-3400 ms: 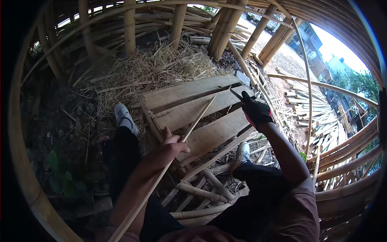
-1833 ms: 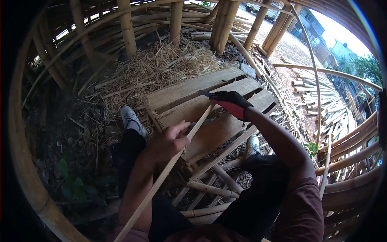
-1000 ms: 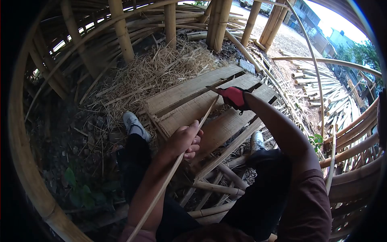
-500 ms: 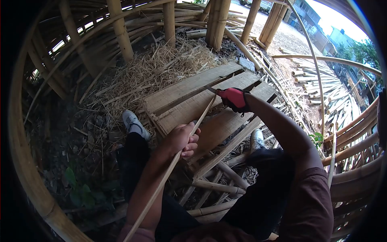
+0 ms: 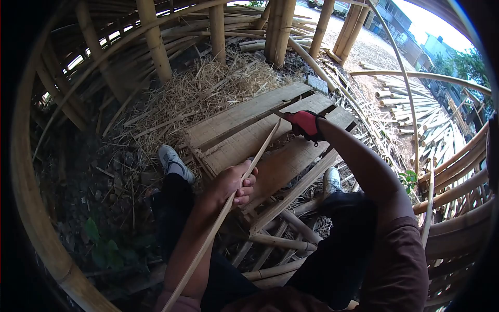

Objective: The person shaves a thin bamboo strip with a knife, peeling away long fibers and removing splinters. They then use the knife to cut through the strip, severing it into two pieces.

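Note:
My bare left hand (image 5: 238,186) is closed around a long, thin bamboo strip (image 5: 212,236). The strip runs from the lower edge of the view, along my forearm, up to a pointed tip close to the other hand. In a red and black glove, my right hand (image 5: 305,126) is closed on a knife, whose handle is hidden in the fist. Its dark blade (image 5: 278,113) points left, just above the strip's tip; whether they touch I cannot tell. Beneath both hands stands a low slatted wooden bench (image 5: 241,146) with gaps between its boards.
Bamboo shavings (image 5: 208,86) are heaped behind the bench. Upright bamboo posts (image 5: 280,34) stand further back. Cut bamboo poles (image 5: 416,109) lie in a pile at the right. My shoes (image 5: 170,158) are on either side of the bench, and a curved bamboo pole (image 5: 31,208) borders the left.
My gloved right hand has shifted slightly right and turned, its knife moving with it. The strip's tip has risen a little, while my left hand keeps its grip in nearly the same place.

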Demonstrator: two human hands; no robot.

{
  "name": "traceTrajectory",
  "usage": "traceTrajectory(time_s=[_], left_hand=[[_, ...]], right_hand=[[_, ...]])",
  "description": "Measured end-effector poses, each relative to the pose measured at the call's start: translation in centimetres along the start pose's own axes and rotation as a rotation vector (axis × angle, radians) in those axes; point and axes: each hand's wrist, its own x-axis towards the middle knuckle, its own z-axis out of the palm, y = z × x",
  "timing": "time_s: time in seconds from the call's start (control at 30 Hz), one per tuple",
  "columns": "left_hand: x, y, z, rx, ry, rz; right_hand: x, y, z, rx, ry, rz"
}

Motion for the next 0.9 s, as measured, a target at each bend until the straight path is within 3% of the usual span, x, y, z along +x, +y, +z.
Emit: traceTrajectory(time_s=[0.27, 0.43, 0.5, 0.63, 0.73, 0.8, 0.83, 0.9], left_hand=[[0.3, -0.7, -0.3, -0.2, -0.076, 0.014], [0.4, -1.1, 0.2, -0.011, -0.041, 0.082], [0.2, -1.0, 0.5, 0.01, -0.024, 0.096], [-0.2, -1.0, 0.8, 0.111, 0.018, 0.107], [-0.4, -1.0, 0.6, 0.088, 0.009, 0.102], [-0.6, -1.2, 0.6, 0.089, 0.007, 0.101], [-0.6, -1.2, 0.7, 0.09, 0.004, 0.105], [-0.9, -1.0, 1.0, 0.065, 0.006, 0.097]], right_hand=[[2.5, 0.8, -0.6, -0.051, -0.083, 0.04], [2.1, 1.7, -1.0, -0.105, -0.16, -0.049], [2.6, 2.5, -0.2, 0.027, -0.103, 0.152], [0.3, 0.1, 0.0, 0.01, -0.106, 0.249], [0.3, 0.8, 0.4, 0.118, -0.199, 0.216], [-0.2, 0.4, 0.9, 0.004, -0.294, -0.11], [-0.5, -0.2, 0.8, 0.007, -0.293, -0.109], [-0.7, -1.7, 0.1, 0.068, -0.256, 0.239]])
